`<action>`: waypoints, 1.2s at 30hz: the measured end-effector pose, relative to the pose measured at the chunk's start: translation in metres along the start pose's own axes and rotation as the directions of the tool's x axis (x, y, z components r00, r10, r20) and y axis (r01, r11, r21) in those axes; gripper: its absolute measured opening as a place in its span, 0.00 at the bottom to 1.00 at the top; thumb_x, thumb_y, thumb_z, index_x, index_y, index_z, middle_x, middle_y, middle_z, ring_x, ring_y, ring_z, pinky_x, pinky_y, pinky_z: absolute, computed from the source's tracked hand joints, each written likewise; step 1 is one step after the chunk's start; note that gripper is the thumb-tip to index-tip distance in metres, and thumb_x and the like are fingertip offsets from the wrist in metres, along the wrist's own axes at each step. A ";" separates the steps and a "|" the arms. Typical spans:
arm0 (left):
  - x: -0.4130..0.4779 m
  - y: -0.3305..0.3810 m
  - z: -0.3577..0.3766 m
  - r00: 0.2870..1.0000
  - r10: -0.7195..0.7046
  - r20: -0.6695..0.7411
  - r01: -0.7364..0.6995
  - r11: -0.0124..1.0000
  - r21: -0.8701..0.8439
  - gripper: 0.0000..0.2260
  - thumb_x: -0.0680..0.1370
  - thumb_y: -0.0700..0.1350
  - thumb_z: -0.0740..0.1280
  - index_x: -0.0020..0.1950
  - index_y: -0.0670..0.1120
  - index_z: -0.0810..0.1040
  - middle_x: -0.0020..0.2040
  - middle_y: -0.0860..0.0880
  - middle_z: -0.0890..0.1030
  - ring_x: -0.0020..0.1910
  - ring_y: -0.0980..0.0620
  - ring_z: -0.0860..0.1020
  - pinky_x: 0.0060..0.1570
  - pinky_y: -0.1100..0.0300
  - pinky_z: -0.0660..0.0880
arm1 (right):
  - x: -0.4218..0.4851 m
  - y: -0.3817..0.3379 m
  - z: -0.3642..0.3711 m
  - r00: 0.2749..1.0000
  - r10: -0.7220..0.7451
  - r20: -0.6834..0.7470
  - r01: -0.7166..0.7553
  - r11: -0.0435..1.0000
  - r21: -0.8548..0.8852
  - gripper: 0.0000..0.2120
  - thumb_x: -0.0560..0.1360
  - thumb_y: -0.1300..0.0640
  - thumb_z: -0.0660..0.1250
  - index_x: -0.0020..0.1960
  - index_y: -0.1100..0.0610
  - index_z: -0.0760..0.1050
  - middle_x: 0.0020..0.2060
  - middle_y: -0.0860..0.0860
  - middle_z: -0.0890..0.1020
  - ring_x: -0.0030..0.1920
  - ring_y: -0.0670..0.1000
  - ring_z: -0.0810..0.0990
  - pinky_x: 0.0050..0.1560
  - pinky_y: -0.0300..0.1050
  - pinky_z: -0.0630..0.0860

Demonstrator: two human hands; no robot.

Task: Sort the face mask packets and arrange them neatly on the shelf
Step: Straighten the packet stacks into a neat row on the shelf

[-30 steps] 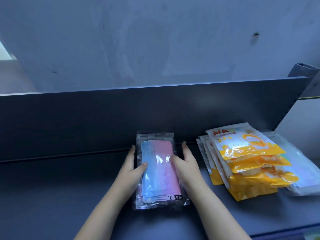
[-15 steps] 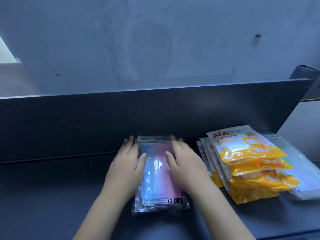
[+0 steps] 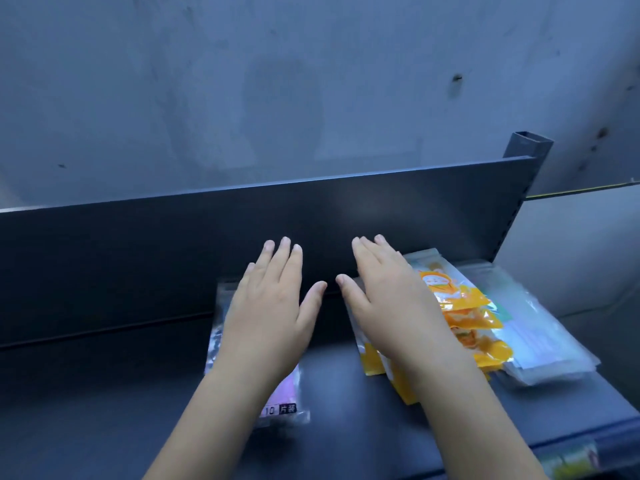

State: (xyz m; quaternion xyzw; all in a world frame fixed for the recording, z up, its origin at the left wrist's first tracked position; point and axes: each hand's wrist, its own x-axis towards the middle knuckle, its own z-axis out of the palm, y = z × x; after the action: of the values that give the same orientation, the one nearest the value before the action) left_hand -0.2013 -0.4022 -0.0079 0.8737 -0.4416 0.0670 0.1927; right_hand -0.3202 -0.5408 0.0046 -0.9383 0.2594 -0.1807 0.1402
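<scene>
Dark grey metal shelf [image 3: 104, 393] carries three lots of face mask packets, with a person's two bare hands spread over them. The left hand [image 3: 273, 317], fingers straight and slightly splayed, its grip open and holding nothing, is palm-down over a clear packet [image 3: 284, 389] of pink masks. This packet lies flat in the middle of the shelf, its far end close to the back panel [image 3: 138, 258]; a printed "10" shows at its near right corner. Whether the palm touches the packet cannot be told. The right hand [image 3: 388, 306], likewise flat with its grip open, covers the left part of a fanned stack of yellow packets [image 3: 464, 303] just to the right, apart from the clear packet. Further right, touching the yellow stack, lies a pile of pale clear packets [image 3: 543, 337]. A grey wall [image 3: 311, 81] rises behind the panel, and a metal upright [image 3: 528, 147] stands at the far right.
</scene>
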 end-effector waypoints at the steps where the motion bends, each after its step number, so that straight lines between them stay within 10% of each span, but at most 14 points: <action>1: 0.003 0.010 0.005 1.000 -0.015 -0.002 0.015 0.997 -0.069 0.37 0.81 0.67 0.42 0.85 0.48 0.56 0.86 0.52 0.53 0.85 0.53 0.46 0.81 0.54 0.48 | -0.002 0.011 -0.008 1.000 0.026 -0.014 -0.026 0.999 0.026 0.31 0.86 0.44 0.57 0.84 0.56 0.58 0.83 0.49 0.62 0.85 0.50 0.51 0.82 0.49 0.56; 5: 0.013 0.049 0.029 0.982 -0.161 0.094 0.186 0.873 -0.451 0.30 0.85 0.61 0.53 0.85 0.50 0.57 0.85 0.55 0.54 0.84 0.59 0.47 0.80 0.60 0.47 | -0.009 0.066 -0.040 0.963 0.266 -0.048 -0.245 0.934 0.259 0.29 0.86 0.44 0.59 0.84 0.51 0.60 0.83 0.46 0.62 0.84 0.45 0.52 0.78 0.47 0.58; 12: 0.025 0.105 0.079 0.809 -0.439 0.392 0.559 0.363 -0.746 0.39 0.79 0.69 0.61 0.85 0.51 0.56 0.83 0.51 0.63 0.80 0.48 0.65 0.76 0.51 0.63 | -0.026 0.147 -0.039 0.824 0.547 0.147 -0.505 0.593 0.627 0.27 0.83 0.43 0.64 0.80 0.49 0.68 0.75 0.46 0.74 0.74 0.52 0.72 0.74 0.55 0.70; 16: 0.019 0.113 0.106 0.689 -0.454 0.565 0.652 0.046 -0.757 0.33 0.76 0.70 0.64 0.73 0.50 0.72 0.61 0.46 0.85 0.53 0.44 0.87 0.52 0.42 0.85 | -0.032 0.151 -0.021 0.812 0.508 0.287 -0.530 0.436 0.728 0.09 0.81 0.45 0.63 0.53 0.44 0.82 0.53 0.44 0.86 0.57 0.52 0.85 0.64 0.62 0.80; 26: 0.007 0.106 0.092 0.662 -0.564 0.494 0.604 0.011 -0.797 0.18 0.81 0.60 0.66 0.63 0.49 0.81 0.52 0.45 0.88 0.48 0.43 0.88 0.47 0.46 0.85 | -0.029 0.134 -0.001 0.833 0.389 0.392 -0.534 0.385 0.753 0.12 0.85 0.52 0.57 0.57 0.49 0.80 0.49 0.50 0.87 0.50 0.52 0.87 0.46 0.51 0.85; 30: 0.004 0.093 0.083 0.637 -0.609 0.473 0.598 0.003 -0.801 0.17 0.81 0.58 0.67 0.62 0.48 0.82 0.52 0.44 0.88 0.50 0.42 0.87 0.45 0.47 0.84 | -0.028 0.125 0.012 0.849 0.321 0.419 -0.518 0.350 0.780 0.13 0.84 0.48 0.59 0.61 0.47 0.80 0.50 0.47 0.88 0.52 0.50 0.87 0.55 0.54 0.85; 34: 0.003 0.089 0.085 0.639 -0.599 0.482 0.604 0.003 -0.797 0.18 0.80 0.59 0.67 0.63 0.49 0.81 0.54 0.44 0.87 0.50 0.42 0.87 0.46 0.46 0.85 | -0.044 0.123 0.008 0.880 0.354 0.318 -0.450 0.404 0.796 0.12 0.86 0.46 0.59 0.49 0.45 0.77 0.40 0.32 0.83 0.44 0.31 0.81 0.43 0.28 0.73; 36: 0.002 0.090 0.086 0.664 -0.580 0.472 0.590 0.018 -0.807 0.17 0.81 0.59 0.66 0.63 0.50 0.80 0.54 0.45 0.87 0.50 0.43 0.87 0.42 0.49 0.84 | -0.054 0.119 0.005 0.874 0.399 0.277 -0.434 0.385 0.814 0.15 0.84 0.41 0.60 0.48 0.51 0.75 0.40 0.34 0.80 0.45 0.34 0.80 0.51 0.38 0.75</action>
State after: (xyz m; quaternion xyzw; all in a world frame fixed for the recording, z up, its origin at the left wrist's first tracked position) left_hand -0.2767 -0.4859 -0.0616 0.6953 0.0043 -0.2860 0.6594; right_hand -0.4130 -0.6091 -0.0571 -0.6497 0.3588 -0.2270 0.6306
